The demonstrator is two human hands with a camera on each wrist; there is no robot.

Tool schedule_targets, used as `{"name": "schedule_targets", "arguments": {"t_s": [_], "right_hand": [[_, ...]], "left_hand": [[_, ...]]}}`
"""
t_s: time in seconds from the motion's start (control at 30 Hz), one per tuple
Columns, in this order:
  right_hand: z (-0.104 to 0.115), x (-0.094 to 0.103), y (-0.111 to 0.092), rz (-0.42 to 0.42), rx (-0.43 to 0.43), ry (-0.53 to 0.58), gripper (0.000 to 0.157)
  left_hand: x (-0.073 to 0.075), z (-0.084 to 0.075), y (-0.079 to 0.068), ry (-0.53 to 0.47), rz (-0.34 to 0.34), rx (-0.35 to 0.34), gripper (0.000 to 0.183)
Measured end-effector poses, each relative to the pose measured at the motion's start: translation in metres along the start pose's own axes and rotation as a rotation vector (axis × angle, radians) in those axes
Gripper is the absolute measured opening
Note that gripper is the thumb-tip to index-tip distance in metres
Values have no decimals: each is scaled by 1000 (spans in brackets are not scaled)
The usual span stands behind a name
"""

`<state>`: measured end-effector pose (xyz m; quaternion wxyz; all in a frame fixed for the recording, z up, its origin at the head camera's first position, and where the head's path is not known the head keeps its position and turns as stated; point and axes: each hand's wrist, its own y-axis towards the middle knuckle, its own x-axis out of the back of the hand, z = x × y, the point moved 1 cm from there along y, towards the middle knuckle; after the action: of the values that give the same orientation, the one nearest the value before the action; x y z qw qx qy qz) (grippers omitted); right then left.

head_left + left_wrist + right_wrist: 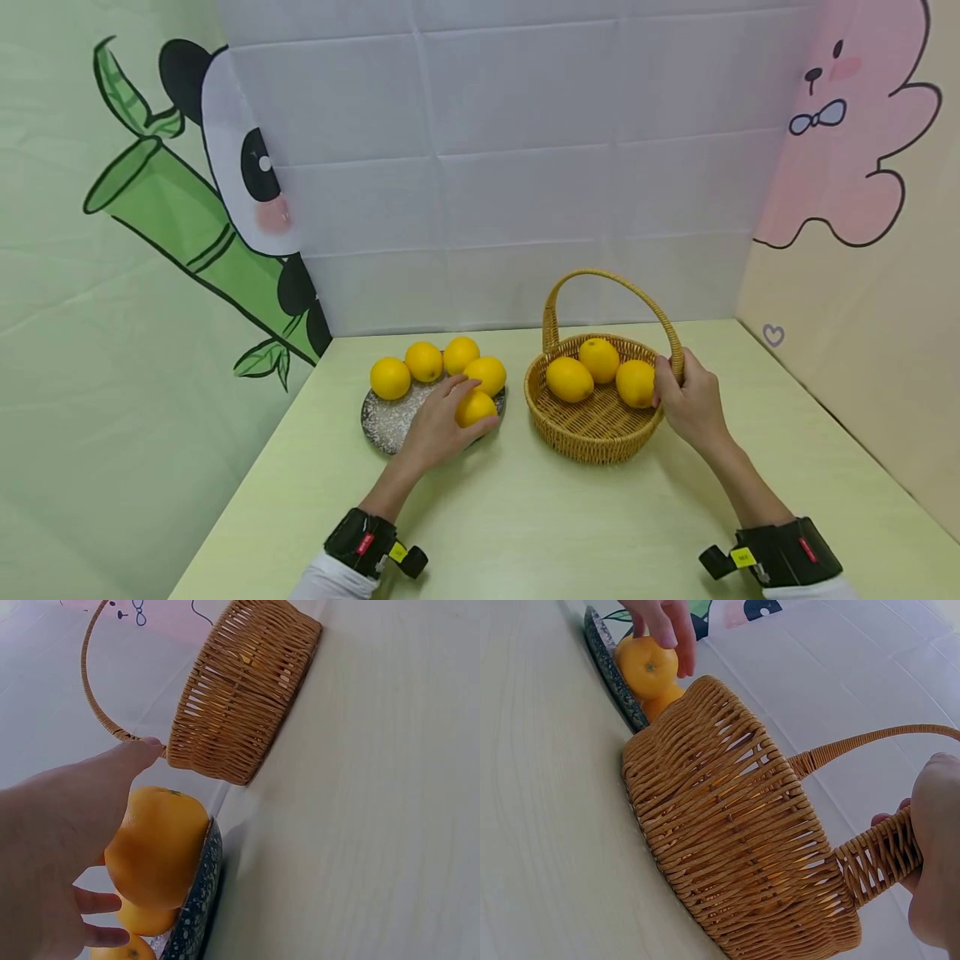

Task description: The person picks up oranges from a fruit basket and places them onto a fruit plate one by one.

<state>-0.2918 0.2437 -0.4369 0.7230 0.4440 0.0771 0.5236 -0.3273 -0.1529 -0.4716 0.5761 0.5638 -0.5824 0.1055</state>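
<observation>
Orange [474,410] on plate [390,421], nr basket [592,447]

The fruits [390,379] are yellow-orange, the basket [596,450] golden brown, the plate [386,423] speckled dark-and-white, the tabletop [562,533] pale.

Basket [596,448]: I read woven wicker, ribbed and rough | oranges [157,844]: smooth rind, soft sheen | plate [381,418]: speckled, stone or ceramic, I can't tell which | bench [562,525]: smooth, matt, faint wood grain | backdrop [517,196]: creased matt cloth | sleeves [333,579]: plain cloth
</observation>
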Motion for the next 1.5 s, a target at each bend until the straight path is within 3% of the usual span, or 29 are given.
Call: {"name": "schedule_targets", "arguments": {"t_s": [0.37,0.63,0.9,1.07,1.27,1.5], "right_hand": [[0,0,0,-1,2,3,25],[1,1,0,1,0,6,25],[0,0,-1,2,-15,0,27],[-2,0,0,0,-21,5,27],[-3,0,1,4,-25,9,26],[21,6,2,16,-30,31,25]], "left_hand": [[21,-25,7,51,108,-26,86],[29,-45,20,80,108,-85,87],[31,-74,39,64,98,-203,84],[28,-94,53,81,141,-224,84],[17,-111,71,100,230,-202,88],[2,-126,90,101,312,-195,87]]}}
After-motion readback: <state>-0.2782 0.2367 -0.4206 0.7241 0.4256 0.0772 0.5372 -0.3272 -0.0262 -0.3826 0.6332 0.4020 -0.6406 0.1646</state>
